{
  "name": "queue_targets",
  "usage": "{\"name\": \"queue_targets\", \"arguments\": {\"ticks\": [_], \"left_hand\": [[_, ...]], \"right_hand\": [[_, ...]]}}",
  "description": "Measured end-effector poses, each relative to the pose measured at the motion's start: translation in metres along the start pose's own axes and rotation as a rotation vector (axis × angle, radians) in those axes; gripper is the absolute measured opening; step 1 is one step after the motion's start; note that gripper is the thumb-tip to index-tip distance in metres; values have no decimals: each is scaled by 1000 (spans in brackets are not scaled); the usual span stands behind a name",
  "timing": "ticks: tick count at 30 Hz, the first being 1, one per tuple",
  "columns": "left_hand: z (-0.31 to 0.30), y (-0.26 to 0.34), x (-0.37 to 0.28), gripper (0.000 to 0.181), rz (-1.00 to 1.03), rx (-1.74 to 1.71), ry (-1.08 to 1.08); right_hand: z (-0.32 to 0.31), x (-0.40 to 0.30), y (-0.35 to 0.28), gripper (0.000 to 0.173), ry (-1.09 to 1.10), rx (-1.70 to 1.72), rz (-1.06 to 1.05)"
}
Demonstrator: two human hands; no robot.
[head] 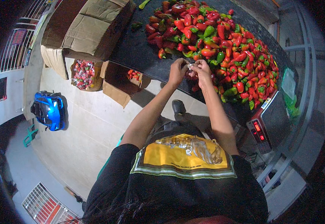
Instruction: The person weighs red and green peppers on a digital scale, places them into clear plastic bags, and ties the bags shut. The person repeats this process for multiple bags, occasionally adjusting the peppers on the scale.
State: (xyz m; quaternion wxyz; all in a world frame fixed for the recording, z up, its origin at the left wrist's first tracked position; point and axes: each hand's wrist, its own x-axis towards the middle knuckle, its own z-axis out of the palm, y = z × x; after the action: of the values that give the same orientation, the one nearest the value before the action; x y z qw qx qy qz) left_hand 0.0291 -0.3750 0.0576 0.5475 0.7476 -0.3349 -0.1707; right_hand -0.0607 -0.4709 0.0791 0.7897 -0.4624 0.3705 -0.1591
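Note:
My left hand (178, 71) and my right hand (202, 73) meet at the near edge of the dark table (148, 65). Between their fingertips they pinch a small whitish thing (190, 66), too small to name. Right beyond and beside the hands lies a large heap of red, orange and green peppers (221, 44), spread over the table towards the right. Part of the heap is hidden behind my right hand.
A large cardboard box (89, 30) stands at the table's left. Below are an open carton (120, 81) and a box of bagged peppers (83, 73). A blue backpack (49, 111) lies on the floor. A digital scale (259, 131) is at the right.

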Motion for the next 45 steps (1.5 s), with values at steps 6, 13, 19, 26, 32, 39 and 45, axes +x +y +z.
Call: {"name": "queue_targets", "arguments": {"ticks": [6, 13, 19, 26, 32, 39, 45], "left_hand": [[3, 3, -3, 12, -40, -62, 39], [-2, 0, -4, 19, 110, 238, 141], [-10, 20, -11, 17, 62, 329, 162], [-15, 20, -8, 19, -100, 426, 55], [-7, 21, -9, 18, -162, 485, 41], [3, 14, -16, 15, -52, 385, 212], [1, -7, -22, 9, -60, 174, 138]], "right_hand": [[-4, 7, 10, 27, 7, 132, 39], [-5, 3, 26, 22, 25, 346, 8], [-1, 2, 27, 21, 102, 302, -47], [19, -8, 19, 23, 166, 42, -249], [21, -4, 19, 21, 221, -503, -469], [30, -9, 6, 26, 348, -740, -506], [5, 15, 25, 28, 281, -340, -188]]}}
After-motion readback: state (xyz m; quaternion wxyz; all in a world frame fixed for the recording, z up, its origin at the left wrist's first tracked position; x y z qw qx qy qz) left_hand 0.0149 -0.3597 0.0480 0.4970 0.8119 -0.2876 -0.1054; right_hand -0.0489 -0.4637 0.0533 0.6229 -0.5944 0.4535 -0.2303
